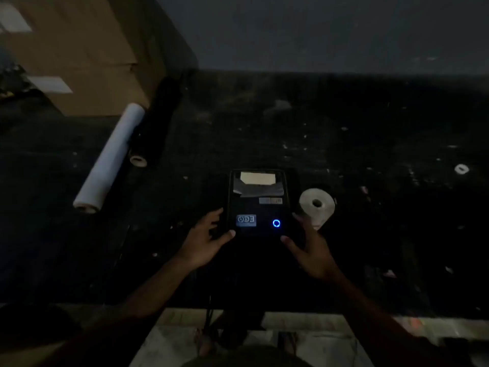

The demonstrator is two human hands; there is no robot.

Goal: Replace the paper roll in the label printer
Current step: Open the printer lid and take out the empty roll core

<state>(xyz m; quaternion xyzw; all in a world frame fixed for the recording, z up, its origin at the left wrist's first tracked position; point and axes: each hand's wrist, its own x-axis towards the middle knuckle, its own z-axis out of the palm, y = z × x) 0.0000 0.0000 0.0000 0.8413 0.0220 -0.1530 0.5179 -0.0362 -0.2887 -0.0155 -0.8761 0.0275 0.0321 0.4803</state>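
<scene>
What we count on the dark bench

We see one label printer [258, 201] with one blue ring light [276, 223], one paper roll [317, 205] just beside it, one small white ring [461, 169] well apart to the right, two long rolls, one white [109, 158] and one black [156, 128], one cardboard box [79, 54], and two hands: left hand [205, 241], right hand [311, 247].

Dim light: a dark speckled worktop [344, 144] meets a grey wall [317, 30], pale tiled floor [169, 343] below
</scene>
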